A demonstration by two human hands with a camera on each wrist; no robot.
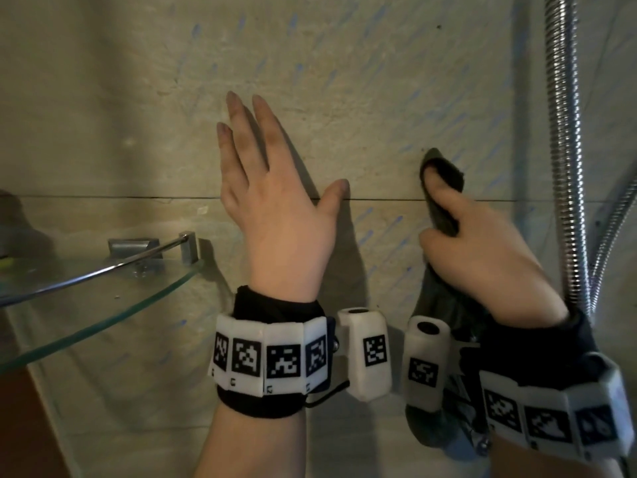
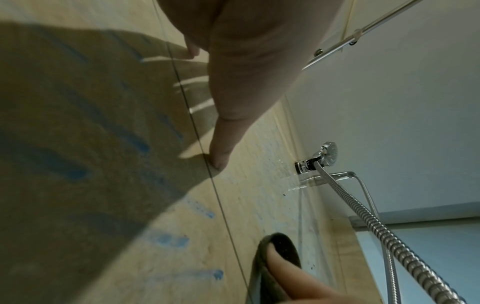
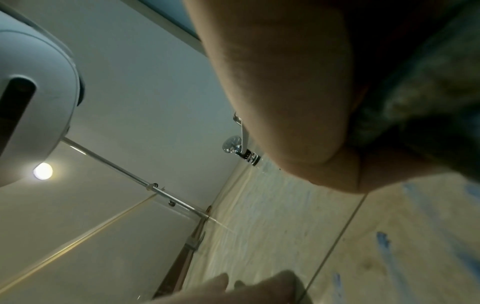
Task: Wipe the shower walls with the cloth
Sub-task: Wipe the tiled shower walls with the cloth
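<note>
The beige tiled shower wall [image 1: 379, 81] carries blue streaks [image 2: 166, 239]. My left hand [image 1: 272, 188] lies flat on the wall with straight, spread fingers, the thumb [image 2: 221, 158] on the horizontal grout line. To its right my right hand [image 1: 482, 257] grips a dark green cloth [image 1: 444, 174] and presses it on the wall; the cloth hangs down below the wrist. In the left wrist view the cloth [image 2: 283, 244] wraps over a right finger. The right wrist view shows my palm and dark cloth [image 3: 415, 98] close up.
A glass corner shelf [image 1: 103, 305] with a metal rail juts out at lower left. A metal shower hose [image 1: 565, 167] hangs at the right, leading up to the shower head [image 2: 328, 154] in its wall bracket. A glass screen rail [image 3: 130, 176] runs overhead.
</note>
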